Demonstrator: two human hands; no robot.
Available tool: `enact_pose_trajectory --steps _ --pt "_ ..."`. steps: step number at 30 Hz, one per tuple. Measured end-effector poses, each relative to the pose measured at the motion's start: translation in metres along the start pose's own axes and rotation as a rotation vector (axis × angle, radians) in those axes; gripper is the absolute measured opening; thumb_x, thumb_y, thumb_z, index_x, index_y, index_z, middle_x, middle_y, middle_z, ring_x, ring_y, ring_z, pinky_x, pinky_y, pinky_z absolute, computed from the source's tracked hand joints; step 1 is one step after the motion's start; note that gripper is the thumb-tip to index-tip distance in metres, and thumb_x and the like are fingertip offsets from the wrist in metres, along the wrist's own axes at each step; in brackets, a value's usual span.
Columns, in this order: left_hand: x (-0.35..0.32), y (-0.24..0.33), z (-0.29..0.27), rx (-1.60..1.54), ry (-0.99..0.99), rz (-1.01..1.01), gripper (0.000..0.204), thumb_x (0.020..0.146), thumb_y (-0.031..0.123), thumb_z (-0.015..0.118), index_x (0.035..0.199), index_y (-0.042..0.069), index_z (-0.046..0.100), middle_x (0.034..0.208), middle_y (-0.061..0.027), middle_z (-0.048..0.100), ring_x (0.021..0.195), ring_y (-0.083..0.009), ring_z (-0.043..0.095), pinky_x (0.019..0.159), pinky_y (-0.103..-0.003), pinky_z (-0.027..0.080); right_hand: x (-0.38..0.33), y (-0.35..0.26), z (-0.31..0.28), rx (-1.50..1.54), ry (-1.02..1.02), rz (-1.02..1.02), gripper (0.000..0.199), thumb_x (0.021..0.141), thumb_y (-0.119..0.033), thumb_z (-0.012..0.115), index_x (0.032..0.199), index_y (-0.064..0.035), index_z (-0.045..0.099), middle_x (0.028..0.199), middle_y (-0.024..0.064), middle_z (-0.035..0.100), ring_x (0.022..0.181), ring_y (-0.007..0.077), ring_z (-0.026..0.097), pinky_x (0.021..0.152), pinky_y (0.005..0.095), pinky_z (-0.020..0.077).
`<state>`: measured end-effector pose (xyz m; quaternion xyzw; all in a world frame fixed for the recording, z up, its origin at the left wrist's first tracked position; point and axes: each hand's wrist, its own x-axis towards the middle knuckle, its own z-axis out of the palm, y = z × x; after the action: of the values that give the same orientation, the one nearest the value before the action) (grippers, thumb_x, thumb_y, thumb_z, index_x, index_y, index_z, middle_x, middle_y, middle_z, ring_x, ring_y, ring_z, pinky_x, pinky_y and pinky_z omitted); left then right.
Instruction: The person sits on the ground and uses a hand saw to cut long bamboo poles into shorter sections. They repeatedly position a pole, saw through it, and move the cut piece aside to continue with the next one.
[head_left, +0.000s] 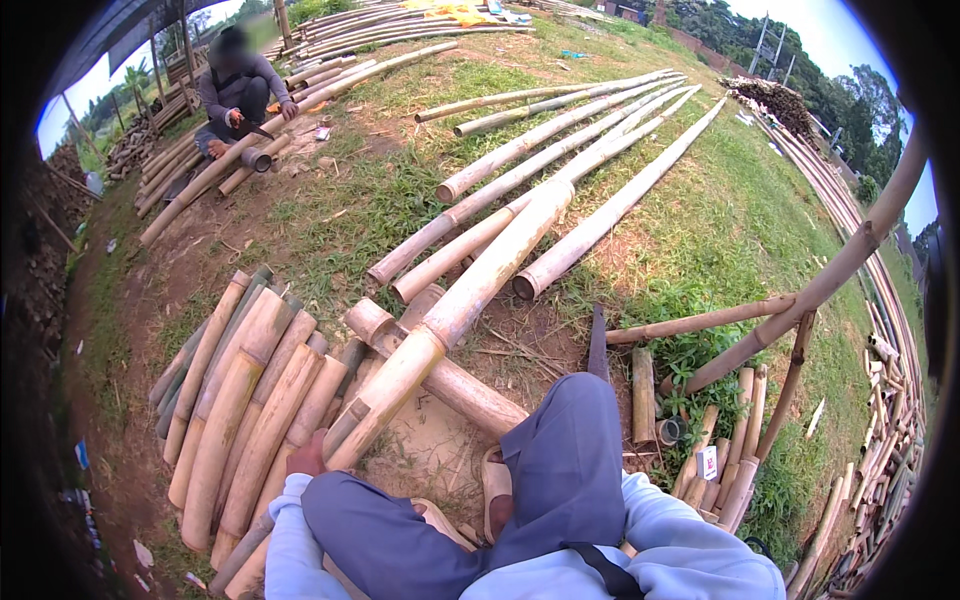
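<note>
Left hand: at lower left, beside the near end of long pole, close by narrow bamboo piece. Grip: fingers mostly hidden; cannot tell whether clamped on the narrow piece or merely resting against it. Right hand: out of sight, beyond the right knee; grip state unknown.

Long pole: pale, thick, jointed; near end before the left knee, far end up the slope. Supported near its lower end across crosswise log. Narrow bamboo piece: lying along the left edge of the pole, close to the near end.

Left of pole: stack of cut lengths, laid side by side, a few greenish. Beyond: loose poles fanned over grass; at right of these, separate pole, tapering away.

By right knee: dark saw blade, upright, lower part hidden. Further right: short upright piece, white box with red marking, slanting post.

Upper left: co-worker, crouched, with dark blade over another pole.
</note>
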<state>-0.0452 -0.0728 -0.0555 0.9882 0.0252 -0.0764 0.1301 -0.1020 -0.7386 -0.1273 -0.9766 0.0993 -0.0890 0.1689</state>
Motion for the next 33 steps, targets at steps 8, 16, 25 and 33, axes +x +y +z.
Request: enact_pose_trajectory --steps 8,16,25,33 --pt "0.002 -0.004 0.005 0.056 0.004 0.010 0.054 0.092 0.033 0.059 0.144 0.026 0.043 0.104 -0.0216 0.074 0.094 -0.0455 0.072 0.080 -0.060 0.055 0.018 -0.038 -0.133 0.638 0.267 0.317 0.029 0.084 -0.017 0.077 0.104 0.0015 0.066 0.081 0.0093 0.069 0.069 0.0202 0.063 0.070 0.0332 0.0518" --pt "0.018 -0.011 0.018 0.017 -0.064 -0.062 0.059 0.094 0.048 0.059 0.146 0.025 0.042 0.118 -0.0232 0.072 0.111 -0.0469 0.068 0.093 -0.059 0.050 -0.047 -0.160 -0.360 0.768 0.366 -0.155 0.020 0.089 -0.009 0.071 0.102 0.0040 0.064 0.075 0.0049 0.063 0.060 0.0103 0.057 0.056 0.0268 0.0448" --pt "-0.002 0.010 -0.013 0.016 -0.099 -0.144 0.053 0.096 0.046 0.056 0.142 0.023 0.044 0.118 -0.0259 0.071 0.113 -0.0454 0.068 0.097 -0.057 0.050 -0.046 -0.297 -0.305 1.133 -0.200 -0.255 0.040 0.093 -0.008 0.071 0.128 0.0072 0.061 0.074 0.0034 0.058 0.058 0.0106 0.056 0.053 0.0250 0.0456" --pt "-0.013 0.023 -0.029 0.018 -0.038 -0.054 0.058 0.097 0.045 0.057 0.146 0.018 0.040 0.115 -0.0233 0.072 0.103 -0.0432 0.071 0.084 -0.058 0.055 -0.061 -0.318 -0.181 0.900 -0.462 -0.256 0.026 0.093 -0.012 0.076 0.112 0.0041 0.066 0.083 0.0038 0.065 0.073 0.0108 0.060 0.068 0.0277 0.0481"
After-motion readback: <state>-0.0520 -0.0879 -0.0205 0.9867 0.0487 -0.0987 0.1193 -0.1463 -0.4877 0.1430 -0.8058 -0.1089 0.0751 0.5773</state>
